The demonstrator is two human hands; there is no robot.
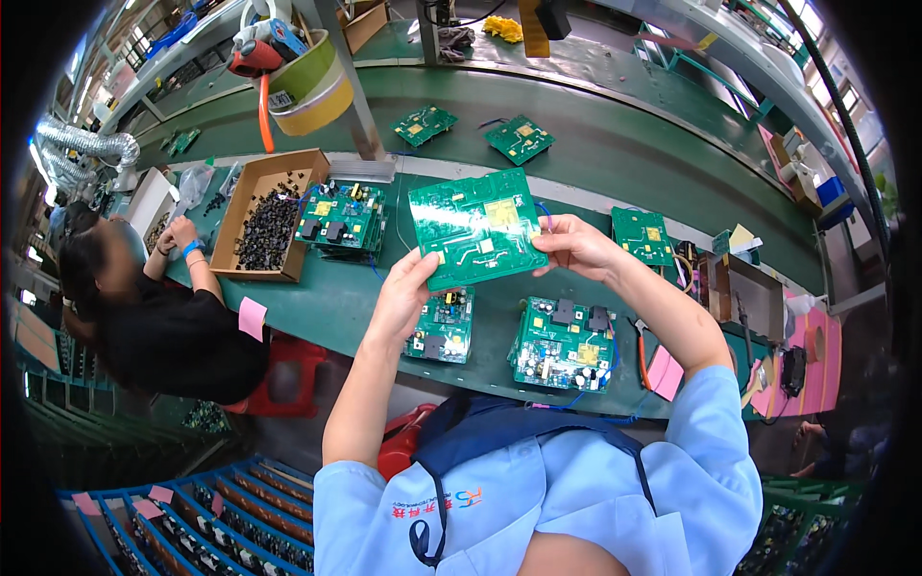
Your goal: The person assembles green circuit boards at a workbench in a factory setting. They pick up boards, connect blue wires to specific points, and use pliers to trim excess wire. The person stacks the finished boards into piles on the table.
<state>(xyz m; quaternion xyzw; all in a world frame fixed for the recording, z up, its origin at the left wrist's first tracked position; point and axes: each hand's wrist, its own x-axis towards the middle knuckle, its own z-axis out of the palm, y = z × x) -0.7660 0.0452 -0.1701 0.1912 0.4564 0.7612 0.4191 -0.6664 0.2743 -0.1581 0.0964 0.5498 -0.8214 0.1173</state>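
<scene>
A green circuit board point(473, 233) is held up over the bench, its flat solder side with pale yellow patches facing me. My left hand point(410, 284) pinches its lower left corner. On its right edge my right hand point(578, 246) grips with thumb and fingers, near a short blue wire. Below the raised board lies a stack of populated boards point(446, 331), partly hidden by it and by my left hand. Right of that sits another stack of populated boards point(565, 348) with black blocks and blue wires. Further left stands a third stack point(340, 221).
An open cardboard box point(223, 252) holds many small black parts. Two boards point(520, 140) lie on the green belt beyond. Right of my arm are orange-handled pliers point(642, 353) and pink paper point(664, 372). A co-worker point(163, 298) sits at the left. A yellow-green bucket point(315, 96) hangs above.
</scene>
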